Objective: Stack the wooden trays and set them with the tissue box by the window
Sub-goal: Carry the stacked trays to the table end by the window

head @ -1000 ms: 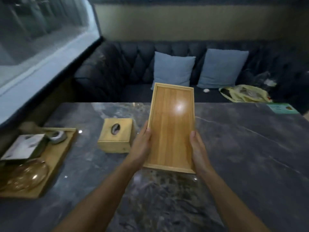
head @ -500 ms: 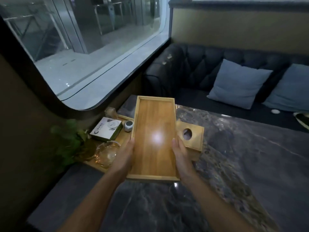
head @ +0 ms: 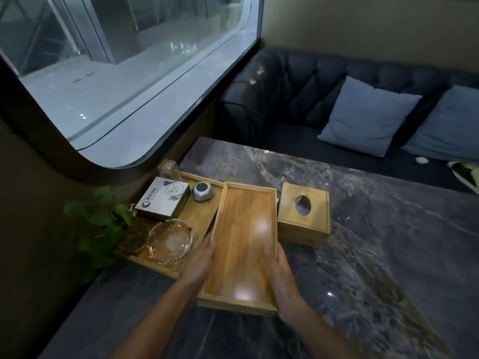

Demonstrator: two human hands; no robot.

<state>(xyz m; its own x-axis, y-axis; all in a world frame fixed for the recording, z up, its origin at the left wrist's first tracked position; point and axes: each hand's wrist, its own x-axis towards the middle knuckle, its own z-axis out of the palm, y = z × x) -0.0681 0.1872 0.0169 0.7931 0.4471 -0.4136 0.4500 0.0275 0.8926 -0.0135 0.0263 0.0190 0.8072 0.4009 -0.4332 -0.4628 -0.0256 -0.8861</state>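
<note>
**Tray held beside the loaded one**

Our left hand (head: 198, 265) and right hand (head: 281, 274) clasp the empty wooden tray (head: 242, 244) by its long sides. Left, the second tray (head: 199, 216) carries a box (head: 163, 198), ashtray (head: 169, 240), gadget (head: 203, 191). Tissue box (head: 304, 213) sits right.

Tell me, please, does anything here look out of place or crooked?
Nothing looks spilled or broken. The tray, held by the left hand and the right hand, overlaps the right part of a second tray that already carries a small box, a glass ashtray and a silver gadget; stacking looks blocked.
</note>
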